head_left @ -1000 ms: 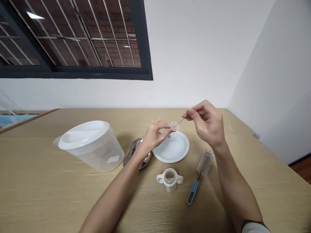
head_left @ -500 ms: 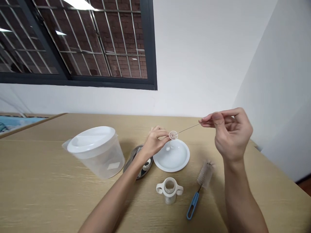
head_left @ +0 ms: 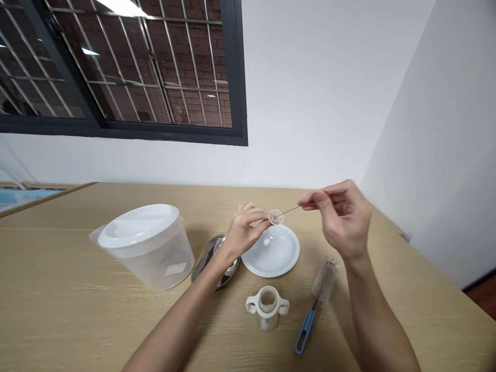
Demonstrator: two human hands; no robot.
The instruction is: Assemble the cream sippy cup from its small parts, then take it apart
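My left hand pinches a small translucent bottle nipple, its round open end facing me, above the white plate. Between the thumb and fingertips of my right hand is a thin wire. The far end of that wire sits inside the nipple, so its tip is hard to make out. Just below the plate stands a clear baby bottle with a white two-handled collar, its top uncovered. A bottle brush with a blue handle lies to the right of the bottle.
A translucent lidded pitcher stands on the left of the wooden table. Beside it, a metal kidney-shaped tray holds small items, partly hidden by my left forearm. A wall and a barred window rise behind the table.
My right hand has moved left, closer to the nipple, and less of the wire shows between them. My left hand keeps its hold in nearly the same place. The view has shifted slightly.
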